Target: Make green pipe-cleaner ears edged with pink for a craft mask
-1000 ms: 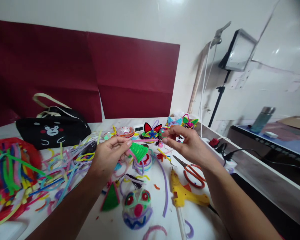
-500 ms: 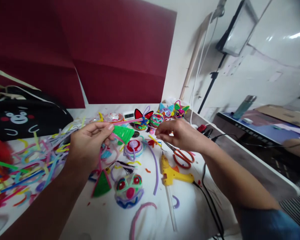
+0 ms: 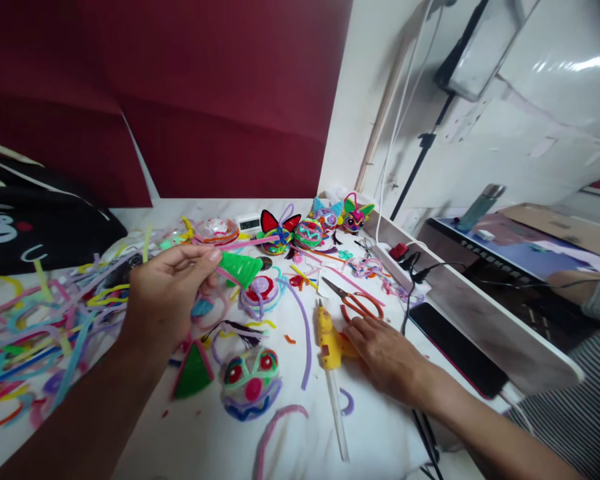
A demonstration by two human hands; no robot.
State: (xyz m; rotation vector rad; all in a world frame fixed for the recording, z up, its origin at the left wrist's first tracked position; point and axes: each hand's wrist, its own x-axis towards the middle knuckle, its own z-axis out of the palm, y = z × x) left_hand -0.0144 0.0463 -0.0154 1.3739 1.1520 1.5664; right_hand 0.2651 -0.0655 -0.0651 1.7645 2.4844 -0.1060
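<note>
Clock: centred on the face ball (image 3: pixel 253 383), with 12 pointing away from me across the table (image 3: pixel 380 437).
Left hand: towards 11 o'clock, my left hand (image 3: pixel 163 293) has thumb and fingers pinched closed on the base of the green triangle (image 3: pixel 243 268).
Green triangle: in the air at 12 o'clock, tip turned to 3.
Pink stem: a straight pink stem (image 3: pixel 247 244) sticks out from the same pinch, its free end towards 1 o'clock.
Right hand: near 3 o'clock, my right hand (image 3: pixel 383 357) is palm down, fingers loosely curled beside the handles of the scissors (image 3: pixel 363 305) and over the grip of the glue gun (image 3: pixel 330 343); I cannot tell whether they have hold of anything.
Dark triangle: a second one (image 3: pixel 194 377) lies at 9 o'clock, pink down its right side.
Done, as I judge: the green fill in my held triangle looks nearly complete, with pink along its lower edge; the face ball has its eyes, nose and mouth.
Left, as I judge: the held triangle's upper edge has no pink, and the pink stem's length runs loose; both triangles are apart from the face ball.
Eared balls: red-eared (image 3: pixel 279 243) just past 12, blue-eared (image 3: pixel 327 216) and green-eared (image 3: pixel 357 217) near 1, looking finished.
</note>
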